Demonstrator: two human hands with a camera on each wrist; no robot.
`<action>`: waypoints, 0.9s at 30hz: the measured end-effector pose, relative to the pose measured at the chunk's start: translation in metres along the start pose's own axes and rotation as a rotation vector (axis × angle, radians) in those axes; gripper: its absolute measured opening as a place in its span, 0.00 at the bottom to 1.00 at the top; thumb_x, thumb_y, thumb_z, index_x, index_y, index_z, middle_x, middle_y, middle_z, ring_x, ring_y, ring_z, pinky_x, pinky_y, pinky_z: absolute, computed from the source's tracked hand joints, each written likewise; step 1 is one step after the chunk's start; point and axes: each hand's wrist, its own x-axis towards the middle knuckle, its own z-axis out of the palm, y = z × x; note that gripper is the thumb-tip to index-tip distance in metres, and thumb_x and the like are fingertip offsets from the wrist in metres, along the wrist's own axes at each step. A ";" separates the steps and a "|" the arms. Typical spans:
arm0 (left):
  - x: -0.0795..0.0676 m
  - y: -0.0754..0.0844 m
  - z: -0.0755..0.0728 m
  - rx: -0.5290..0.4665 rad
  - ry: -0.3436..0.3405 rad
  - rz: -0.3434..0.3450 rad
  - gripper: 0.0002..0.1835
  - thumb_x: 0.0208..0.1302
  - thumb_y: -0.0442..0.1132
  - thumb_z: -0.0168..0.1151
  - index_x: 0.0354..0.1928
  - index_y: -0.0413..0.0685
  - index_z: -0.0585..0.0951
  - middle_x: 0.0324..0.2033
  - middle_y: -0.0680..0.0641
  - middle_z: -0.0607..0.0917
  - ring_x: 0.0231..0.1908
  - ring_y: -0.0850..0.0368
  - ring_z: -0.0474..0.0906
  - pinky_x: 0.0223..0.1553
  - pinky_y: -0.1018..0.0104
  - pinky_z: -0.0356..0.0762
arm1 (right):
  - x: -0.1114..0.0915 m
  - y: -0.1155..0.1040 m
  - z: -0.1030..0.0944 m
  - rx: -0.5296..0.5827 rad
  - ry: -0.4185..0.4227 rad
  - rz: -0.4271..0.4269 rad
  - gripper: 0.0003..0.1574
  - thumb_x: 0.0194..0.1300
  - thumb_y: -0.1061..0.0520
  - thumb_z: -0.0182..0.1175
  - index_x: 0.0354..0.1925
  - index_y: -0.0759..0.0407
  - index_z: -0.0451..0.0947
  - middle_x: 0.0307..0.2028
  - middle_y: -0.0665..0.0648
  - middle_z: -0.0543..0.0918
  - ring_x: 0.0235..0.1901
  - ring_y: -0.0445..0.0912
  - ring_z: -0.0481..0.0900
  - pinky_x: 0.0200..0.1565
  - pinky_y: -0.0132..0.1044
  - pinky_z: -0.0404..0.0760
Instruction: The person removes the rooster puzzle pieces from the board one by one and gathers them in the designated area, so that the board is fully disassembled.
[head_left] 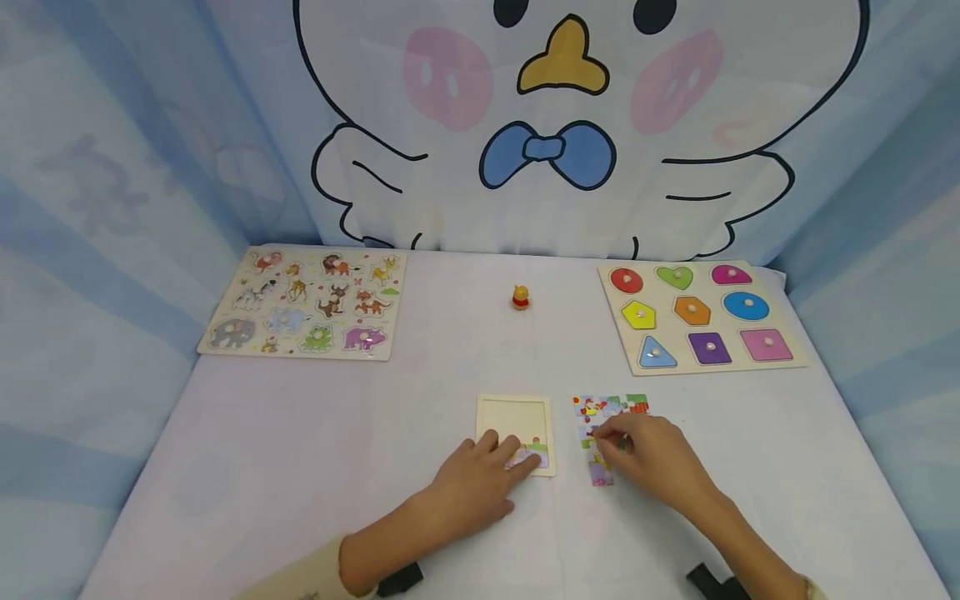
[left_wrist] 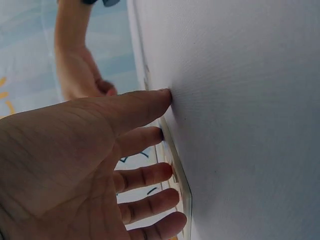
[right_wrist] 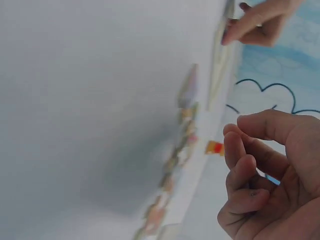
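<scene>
A small square wooden puzzle tray (head_left: 513, 407) lies on the table with several colored pieces fitted along its lower edge. My left hand (head_left: 476, 483) rests on its lower part with the fingers stretched out, hiding some of the pieces. Just to the right, a loose group of printed puzzle pieces (head_left: 601, 473) lies on the cloth, partly covered by my right hand (head_left: 656, 454). In the right wrist view the thumb and index finger of the right hand (right_wrist: 270, 175) meet at their tips, the others curl, and no piece shows between them.
An animal puzzle board (head_left: 300, 346) lies at the back left, and a board of knobbed colored shapes (head_left: 720, 354) at the back right. Between them stands a small yellow and red figure (head_left: 521, 297). A printed curtain (head_left: 450, 200) hangs behind the table.
</scene>
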 end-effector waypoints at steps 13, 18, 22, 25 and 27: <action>-0.002 0.004 -0.001 0.058 -0.033 -0.024 0.34 0.65 0.62 0.60 0.72 0.69 0.68 0.48 0.53 0.70 0.45 0.56 0.65 0.34 0.65 0.68 | 0.052 -0.048 0.032 0.065 -0.208 -0.275 0.08 0.56 0.61 0.68 0.37 0.56 0.87 0.27 0.40 0.80 0.26 0.35 0.73 0.30 0.32 0.73; -0.002 0.005 0.000 0.078 -0.052 -0.019 0.34 0.65 0.63 0.59 0.72 0.68 0.68 0.51 0.56 0.70 0.46 0.57 0.64 0.37 0.63 0.70 | 0.056 -0.046 0.038 0.098 -0.244 -0.261 0.05 0.57 0.60 0.68 0.35 0.54 0.87 0.26 0.39 0.80 0.26 0.34 0.73 0.29 0.32 0.74; -0.002 0.005 -0.001 0.082 -0.058 -0.024 0.34 0.66 0.63 0.58 0.73 0.68 0.67 0.52 0.56 0.69 0.46 0.57 0.64 0.37 0.63 0.69 | 0.058 -0.044 0.041 0.138 -0.252 -0.264 0.05 0.60 0.60 0.66 0.33 0.52 0.87 0.27 0.39 0.81 0.26 0.34 0.73 0.29 0.32 0.75; -0.003 0.005 0.000 0.078 -0.047 -0.025 0.34 0.65 0.63 0.59 0.72 0.67 0.68 0.51 0.57 0.70 0.45 0.57 0.65 0.35 0.64 0.68 | 0.059 -0.043 0.043 0.159 -0.266 -0.258 0.04 0.61 0.59 0.65 0.32 0.51 0.87 0.26 0.38 0.80 0.26 0.34 0.73 0.29 0.32 0.75; -0.004 0.005 0.000 0.075 -0.038 -0.025 0.34 0.65 0.62 0.59 0.72 0.67 0.68 0.50 0.57 0.70 0.44 0.57 0.64 0.34 0.65 0.66 | 0.059 -0.044 0.043 0.171 -0.273 -0.249 0.04 0.61 0.59 0.65 0.31 0.51 0.86 0.25 0.38 0.80 0.25 0.35 0.73 0.28 0.32 0.75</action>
